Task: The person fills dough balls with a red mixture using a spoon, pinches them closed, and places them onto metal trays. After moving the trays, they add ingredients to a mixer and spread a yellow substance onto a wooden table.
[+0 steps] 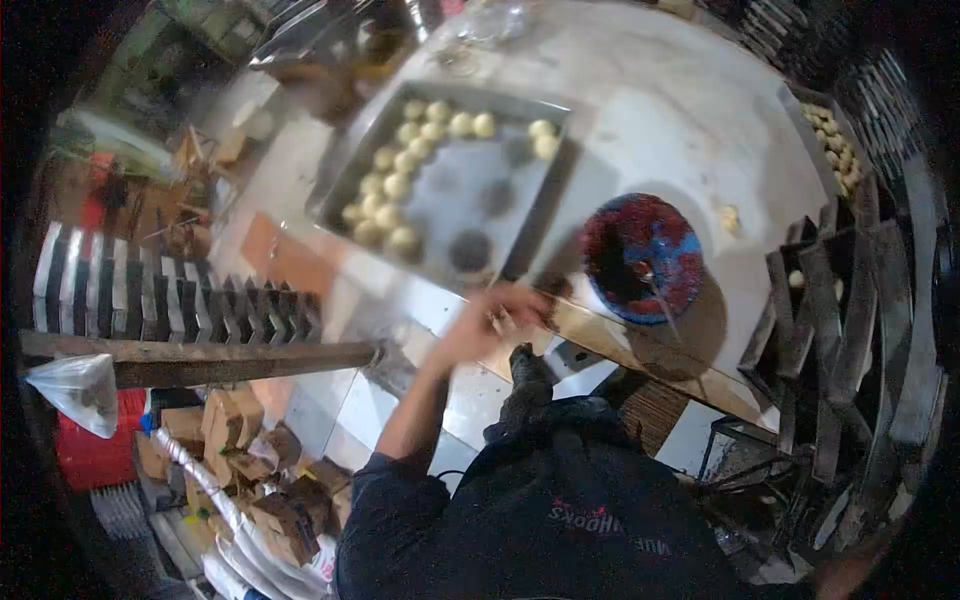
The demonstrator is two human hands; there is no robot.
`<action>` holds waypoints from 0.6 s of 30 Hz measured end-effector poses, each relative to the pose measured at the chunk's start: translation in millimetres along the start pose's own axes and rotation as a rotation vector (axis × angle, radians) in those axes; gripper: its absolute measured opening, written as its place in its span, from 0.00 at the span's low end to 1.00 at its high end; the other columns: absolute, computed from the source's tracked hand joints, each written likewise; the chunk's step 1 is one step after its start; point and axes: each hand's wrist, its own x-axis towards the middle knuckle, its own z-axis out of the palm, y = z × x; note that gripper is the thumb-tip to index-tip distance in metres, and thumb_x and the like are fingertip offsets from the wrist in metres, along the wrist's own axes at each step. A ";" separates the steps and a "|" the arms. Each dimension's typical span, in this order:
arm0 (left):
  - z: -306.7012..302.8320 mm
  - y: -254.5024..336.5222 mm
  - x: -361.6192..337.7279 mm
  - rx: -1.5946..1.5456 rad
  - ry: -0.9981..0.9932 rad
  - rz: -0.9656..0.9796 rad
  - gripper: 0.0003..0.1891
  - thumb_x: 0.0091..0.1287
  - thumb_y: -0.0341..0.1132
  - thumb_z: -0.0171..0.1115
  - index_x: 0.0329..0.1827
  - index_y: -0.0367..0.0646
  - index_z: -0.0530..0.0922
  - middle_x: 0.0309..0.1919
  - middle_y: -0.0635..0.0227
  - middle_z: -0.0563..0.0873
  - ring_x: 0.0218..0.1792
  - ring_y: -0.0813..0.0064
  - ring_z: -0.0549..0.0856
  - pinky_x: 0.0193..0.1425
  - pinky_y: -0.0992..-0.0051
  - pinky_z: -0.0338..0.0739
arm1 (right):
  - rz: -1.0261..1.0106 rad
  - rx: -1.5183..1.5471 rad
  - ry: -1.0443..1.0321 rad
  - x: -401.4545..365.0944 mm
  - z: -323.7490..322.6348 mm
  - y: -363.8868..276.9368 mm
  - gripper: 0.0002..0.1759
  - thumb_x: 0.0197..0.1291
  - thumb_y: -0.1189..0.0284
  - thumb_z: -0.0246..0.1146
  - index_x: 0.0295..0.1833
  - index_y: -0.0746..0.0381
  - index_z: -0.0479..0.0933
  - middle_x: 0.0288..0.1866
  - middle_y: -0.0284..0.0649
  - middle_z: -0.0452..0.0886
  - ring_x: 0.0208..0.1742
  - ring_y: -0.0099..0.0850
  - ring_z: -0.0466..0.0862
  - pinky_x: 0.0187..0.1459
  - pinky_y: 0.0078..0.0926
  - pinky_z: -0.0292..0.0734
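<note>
My left hand is over the near table edge, just below the near corner of a metal tray. Its fingers are slightly blurred, loosely bent and apart, with nothing visible between them. Pale round balls fill the tray's left and upper parts, and two more lie at its upper right. Right of the tray stands a round red and blue container with a thin stick at it. At the lower right edge is a blurred skin-toned patch, perhaps my right hand; no fingers can be made out.
A small pale piece lies on the white table. Stacked dark metal trays stand at the right, near another tray of balls. Left are a rack of metal pieces, a wooden beam and cardboard boxes.
</note>
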 end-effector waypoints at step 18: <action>48.3 42.3 53.5 0.002 0.313 0.098 0.25 0.54 0.30 0.65 0.56 0.42 0.67 0.43 0.51 0.79 0.49 0.51 0.79 0.53 0.59 0.73 | 0.541 1.163 -0.670 -105.3 275.8 -209.2 0.21 0.66 0.61 0.56 0.51 0.69 0.76 0.36 0.38 0.78 0.34 0.30 0.78 0.39 0.31 0.74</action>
